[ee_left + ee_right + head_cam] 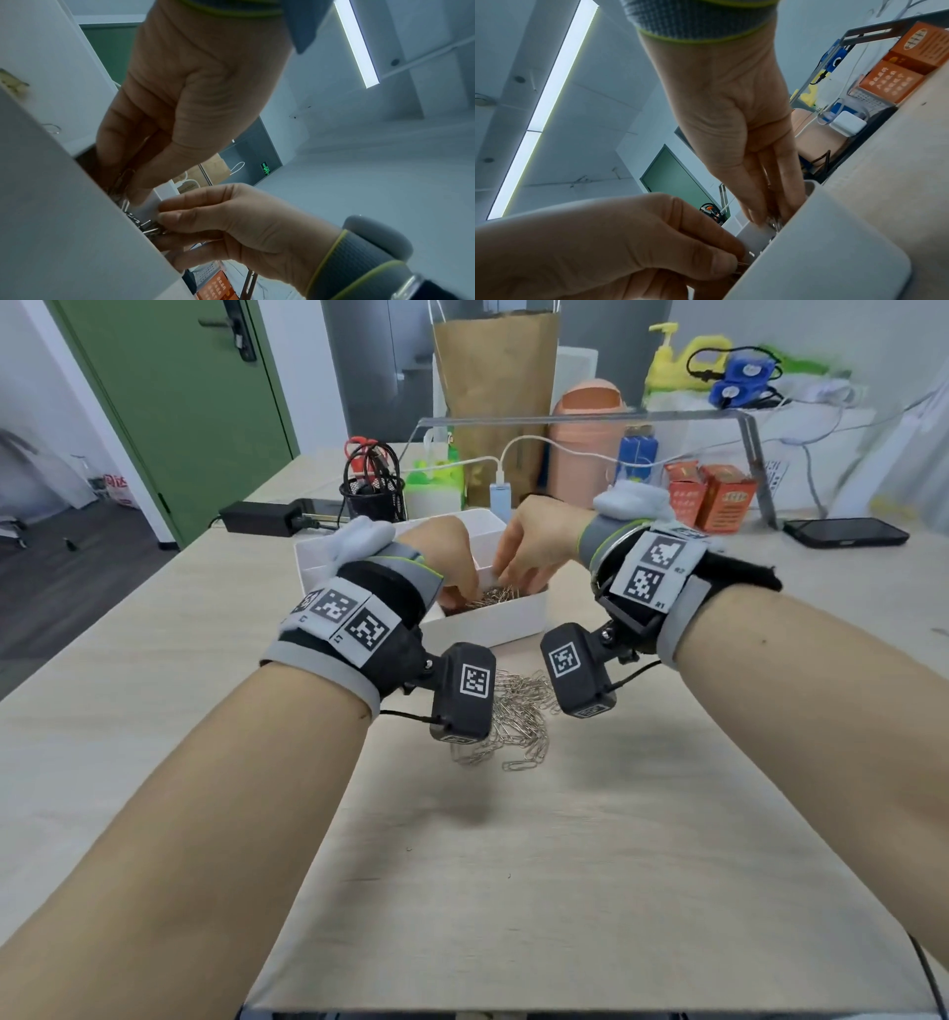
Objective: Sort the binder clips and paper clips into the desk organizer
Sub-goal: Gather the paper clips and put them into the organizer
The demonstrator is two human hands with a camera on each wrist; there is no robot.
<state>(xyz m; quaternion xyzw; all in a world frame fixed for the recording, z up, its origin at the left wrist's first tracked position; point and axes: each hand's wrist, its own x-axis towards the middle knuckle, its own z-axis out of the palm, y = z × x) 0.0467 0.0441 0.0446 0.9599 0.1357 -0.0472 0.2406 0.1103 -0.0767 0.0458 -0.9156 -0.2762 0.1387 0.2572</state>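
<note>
The white desk organizer (pixel 493 622) stands mid-table, and its front compartment holds a heap of silver paper clips (pixel 495 597). Both hands reach into that compartment from above. My left hand (pixel 462 600) pinches a few paper clips between thumb and curled fingers; in the left wrist view its fingertips (pixel 128 182) dip behind the organizer wall (pixel 64 203). My right hand (pixel 518 580) also pinches clips, with its long fingers (pixel 793 203) pointing down beside the organizer wall (pixel 821 243). A loose pile of paper clips (pixel 518 716) lies on the table in front of the organizer. I see no binder clips.
Behind the organizer stand a black mesh pen cup (pixel 372 498), a brown paper bag (pixel 495 377) and a peach bin (pixel 585 439). Orange boxes (pixel 714 498) and a black phone (pixel 847 532) sit at the right, under and beside a metal riser. A black power adapter (pixel 257 516) lies at the left.
</note>
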